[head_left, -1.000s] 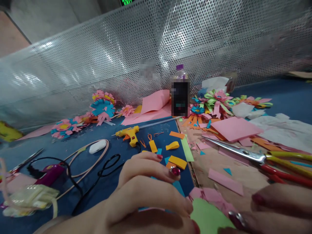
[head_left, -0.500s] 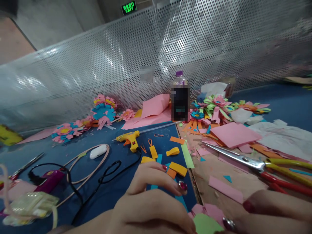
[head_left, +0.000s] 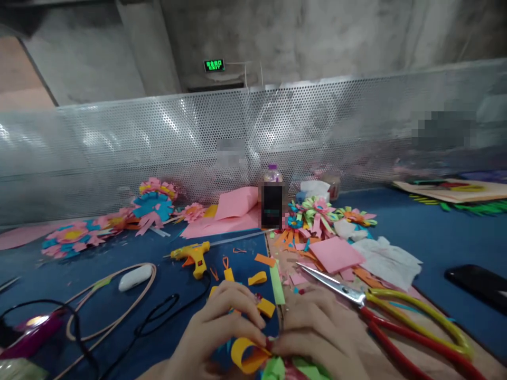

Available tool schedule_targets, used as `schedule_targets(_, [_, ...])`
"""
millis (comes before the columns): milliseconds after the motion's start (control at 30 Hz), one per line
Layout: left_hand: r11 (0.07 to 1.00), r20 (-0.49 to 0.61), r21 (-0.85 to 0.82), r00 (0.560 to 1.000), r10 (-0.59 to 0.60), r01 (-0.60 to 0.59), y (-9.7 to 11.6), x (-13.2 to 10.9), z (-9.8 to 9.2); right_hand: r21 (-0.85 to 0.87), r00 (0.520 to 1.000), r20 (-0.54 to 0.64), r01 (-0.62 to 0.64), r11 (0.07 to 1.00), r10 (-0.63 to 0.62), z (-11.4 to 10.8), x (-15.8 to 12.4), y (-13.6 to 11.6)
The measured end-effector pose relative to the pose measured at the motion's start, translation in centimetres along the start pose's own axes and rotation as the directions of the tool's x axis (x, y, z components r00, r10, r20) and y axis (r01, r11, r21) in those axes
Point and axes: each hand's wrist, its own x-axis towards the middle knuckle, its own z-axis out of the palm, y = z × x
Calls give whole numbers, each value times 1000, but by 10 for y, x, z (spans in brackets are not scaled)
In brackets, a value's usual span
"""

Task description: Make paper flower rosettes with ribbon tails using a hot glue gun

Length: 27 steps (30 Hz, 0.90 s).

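Observation:
At the bottom centre, my left hand (head_left: 227, 324) and my right hand (head_left: 319, 335) are close together, fingers bent and tips nearly meeting. A yellow paper strip curled into a loop (head_left: 242, 359) sticks out below my left fingertips, which pinch its end. Below my right fingers are green and pink paper petals (head_left: 275, 369), partly hidden and cut off by the frame edge; my right fingers close on them. Small yellow paper pieces (head_left: 266, 307) lie just beyond my left hand. Right of my right hand, large scissors (head_left: 358, 298) with red and yellow handles lie with blades closed.
A yellow glue gun (head_left: 194, 257) with a black cord lies left of centre, near a white case (head_left: 135, 277) and a pink cable. Paper flowers (head_left: 152, 208), pink sheets (head_left: 237, 203) and a bottle (head_left: 272, 174) stand behind. At right are tissue (head_left: 390, 261) and a black phone (head_left: 479, 285).
My hands have come together, the right one moving in from the right side. A yellow paper loop now shows between them. The camera view has shifted, bringing the phone into sight.

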Motion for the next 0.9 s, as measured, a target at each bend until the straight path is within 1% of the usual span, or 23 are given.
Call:
schedule_targets(67, [1000,-29,6,999,-12,12,-4,-1,2,189,999,10,-46,981,45,3,8,1])
schedule_targets(100, [1000,-42,11,999,-18,18,-6,-2,2,229,998,-8,-55,972,59,5,11,1])
schedule_targets(200, [998,-88,31,995,-49,52,-11,-1,2,227,992,-75,-82,970,102,10,16,0])
schedule_targets(233, [997,-103,42,993,-54,58,-12,0,2,225,990,-69,-102,969,120,10,17,0])
schedule_targets(333, [993,-129,95,990,-60,72,-14,0,-2,217,981,-5,-188,958,194,8,20,-2])
schedule_targets(433, [987,-126,117,988,-93,108,-15,-1,-5,221,972,25,-231,947,232,7,22,-3])
schedule_targets(533, [987,-95,55,984,-147,153,-15,-1,-6,257,971,29,-236,937,236,13,24,-2])
schedule_targets(633, [981,-83,-13,978,-192,192,-15,0,-5,297,971,-24,-220,929,238,24,23,-1])
schedule_targets(700, [973,-94,-37,969,-229,227,-15,2,-5,298,969,-36,-223,928,245,28,23,0])
schedule_targets(800, [964,-96,-58,960,-264,259,-16,4,-6,271,962,-3,-263,926,274,25,26,-2])
schedule_targets(900, [966,-89,-66,963,-254,249,-16,5,-7,228,952,45,-304,925,302,15,31,-6])
